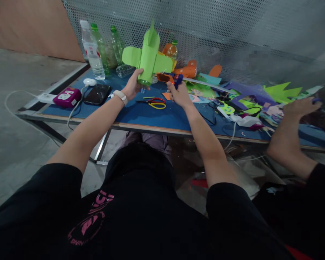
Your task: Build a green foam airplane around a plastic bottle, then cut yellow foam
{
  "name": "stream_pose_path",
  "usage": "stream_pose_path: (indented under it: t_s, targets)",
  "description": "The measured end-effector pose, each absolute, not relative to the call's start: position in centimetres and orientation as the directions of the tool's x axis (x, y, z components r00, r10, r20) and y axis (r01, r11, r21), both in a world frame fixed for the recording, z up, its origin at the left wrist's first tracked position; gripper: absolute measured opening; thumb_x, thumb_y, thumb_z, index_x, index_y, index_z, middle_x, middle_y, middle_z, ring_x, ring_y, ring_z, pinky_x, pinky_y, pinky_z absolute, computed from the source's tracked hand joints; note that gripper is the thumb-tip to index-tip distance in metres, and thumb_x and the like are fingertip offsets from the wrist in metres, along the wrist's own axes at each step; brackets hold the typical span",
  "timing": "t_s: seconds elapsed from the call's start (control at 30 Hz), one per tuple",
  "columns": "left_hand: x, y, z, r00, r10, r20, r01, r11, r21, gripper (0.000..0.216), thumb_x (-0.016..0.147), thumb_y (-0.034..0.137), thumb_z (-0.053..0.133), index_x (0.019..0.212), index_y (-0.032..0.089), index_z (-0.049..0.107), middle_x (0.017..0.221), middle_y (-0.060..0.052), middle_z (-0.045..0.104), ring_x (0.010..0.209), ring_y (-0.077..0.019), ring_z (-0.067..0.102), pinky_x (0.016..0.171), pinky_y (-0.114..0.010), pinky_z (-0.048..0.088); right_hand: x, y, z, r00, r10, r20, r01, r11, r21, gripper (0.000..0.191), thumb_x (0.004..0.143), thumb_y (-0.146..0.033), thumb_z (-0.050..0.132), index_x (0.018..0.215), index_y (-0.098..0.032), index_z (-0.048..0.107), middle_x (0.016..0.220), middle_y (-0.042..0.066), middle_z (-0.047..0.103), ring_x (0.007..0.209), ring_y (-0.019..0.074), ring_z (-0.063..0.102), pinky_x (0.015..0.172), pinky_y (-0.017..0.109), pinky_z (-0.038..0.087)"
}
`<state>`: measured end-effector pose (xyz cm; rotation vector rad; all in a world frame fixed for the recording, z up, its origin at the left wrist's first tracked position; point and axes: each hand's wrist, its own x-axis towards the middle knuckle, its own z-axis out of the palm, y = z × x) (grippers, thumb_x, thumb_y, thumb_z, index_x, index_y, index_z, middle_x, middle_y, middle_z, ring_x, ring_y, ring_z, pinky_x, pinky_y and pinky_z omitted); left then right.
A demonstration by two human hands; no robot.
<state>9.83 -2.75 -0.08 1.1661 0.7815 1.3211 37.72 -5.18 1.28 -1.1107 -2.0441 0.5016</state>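
Note:
My left hand is closed around the lower end of a toy plane, a plastic bottle wrapped in lime-green paper with paper wings and an upright tail fin. Clear bottle plastic shows at its bottom. My right hand grips a hot glue gun, purple and orange, with a long clear glue stick trailing out behind to the right. The gun's front end is close to the plane's lower right side; whether they touch I cannot tell. Below the plane, scissors with red and yellow handles lie on the blue tabletop.
Several plastic bottles stand at the back left. A phone and a magenta power socket with white cables lie at left. Orange paper-covered bottles and paper scraps spread rightward. A co-worker's hand is at far right.

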Motion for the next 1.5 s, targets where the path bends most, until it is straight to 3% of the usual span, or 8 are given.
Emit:
stream_pose_path:
  t_s: [0.13, 0.3, 0.47, 0.6, 0.73, 1.0, 1.23, 1.5]
  targets:
    - [10.0, -3.1, 0.3, 0.117, 0.982, 0.151, -0.3, -0.11, 0.948, 0.092, 0.125, 0.109, 0.057, 0.159, 0.027, 0.08, 0.119, -0.01, 0.092, 0.166, -0.0469, 0.073, 0.145, -0.065, 0.045, 37.6, -5.2, 0.9, -0.228, 0.867, 0.443, 0.564, 0.489, -0.665, 0.121, 0.093, -0.137, 0.041, 0.114, -0.026, 0.085, 0.074, 0.012, 0.071, 0.08, 0.039, 0.087, 0.089, 0.064, 0.083]
    - [10.1, -2.5, -0.1, 0.106, 0.979, 0.171, -0.334, -0.127, 0.934, 0.086, 0.132, 0.105, 0.057, 0.151, 0.024, 0.079, 0.123, -0.011, 0.092, 0.158, -0.0439, 0.075, 0.141, -0.063, 0.048, 37.6, -5.5, 1.2, -0.215, 0.862, 0.46, 0.545, 0.497, -0.676, 0.128, 0.08, -0.144, 0.039, 0.105, -0.026, 0.082, 0.07, 0.011, 0.069, 0.076, 0.0397, 0.087, 0.093, 0.068, 0.082]
    - [10.5, -2.9, 0.2, 0.143, 0.973, 0.18, -0.3, -0.13, 0.945, 0.078, 0.129, 0.101, 0.058, 0.148, 0.029, 0.081, 0.107, -0.008, 0.088, 0.155, -0.0429, 0.073, 0.135, -0.062, 0.049, 37.5, -5.6, 1.4, -0.188, 0.87, 0.457, 0.575, 0.474, -0.667, 0.129, 0.087, -0.14, 0.037, 0.11, -0.024, 0.088, 0.068, 0.011, 0.07, 0.086, 0.0453, 0.093, 0.103, 0.076, 0.082]
    - [10.7, -3.8, 0.8, 0.246, 0.956, 0.161, -0.257, -0.096, 0.962, 0.079, 0.125, 0.103, 0.05, 0.145, 0.032, 0.08, 0.094, -0.005, 0.082, 0.159, -0.0394, 0.063, 0.135, -0.06, 0.042, 37.7, -5.0, 1.0, -0.194, 0.853, 0.485, 0.565, 0.501, -0.655, 0.128, 0.085, -0.142, 0.033, 0.101, -0.025, 0.084, 0.066, 0.01, 0.067, 0.076, 0.0427, 0.089, 0.101, 0.076, 0.082]
    - [10.4, -3.5, 0.5, 0.19, 0.963, 0.19, -0.273, -0.134, 0.953, 0.08, 0.121, 0.107, 0.059, 0.139, 0.032, 0.08, 0.097, -0.007, 0.081, 0.155, -0.042, 0.066, 0.13, -0.061, 0.048, 38.0, -4.3, 0.6, -0.219, 0.834, 0.507, 0.534, 0.537, -0.653, 0.118, 0.084, -0.143, 0.039, 0.088, -0.029, 0.071, 0.061, 0.007, 0.06, 0.063, 0.0368, 0.08, 0.097, 0.073, 0.082]
    - [10.3, -2.7, -0.3, 0.118, 0.976, 0.182, -0.257, -0.147, 0.955, 0.094, 0.112, 0.111, 0.07, 0.153, 0.028, 0.083, 0.102, -0.011, 0.087, 0.137, -0.0488, 0.085, 0.117, -0.063, 0.063, 38.3, -3.6, 0.2, -0.238, 0.836, 0.495, 0.563, 0.534, -0.632, 0.116, 0.091, -0.139, 0.039, 0.091, -0.028, 0.074, 0.068, 0.011, 0.066, 0.075, 0.0401, 0.086, 0.102, 0.074, 0.081]
    - [10.6, -4.6, 1.1, 0.179, 0.97, 0.165, -0.198, -0.128, 0.972, 0.094, 0.112, 0.113, 0.064, 0.151, 0.029, 0.082, 0.095, -0.008, 0.084, 0.148, -0.0458, 0.077, 0.129, -0.063, 0.049, 38.0, -4.5, 0.9, -0.231, 0.865, 0.445, 0.598, 0.487, -0.636, 0.114, 0.101, -0.132, 0.044, 0.102, -0.024, 0.082, 0.075, 0.015, 0.072, 0.089, 0.0468, 0.093, 0.106, 0.078, 0.083]
    - [10.5, -5.0, 1.6, 0.264, 0.955, 0.136, -0.183, -0.089, 0.979, 0.096, 0.104, 0.12, 0.063, 0.143, 0.033, 0.079, 0.088, -0.004, 0.081, 0.154, -0.0416, 0.07, 0.128, -0.058, 0.042, 37.9, -4.5, 0.7, -0.246, 0.844, 0.477, 0.568, 0.525, -0.634, 0.118, 0.091, -0.139, 0.041, 0.098, -0.028, 0.081, 0.072, 0.01, 0.068, 0.088, 0.0457, 0.091, 0.1, 0.076, 0.083]
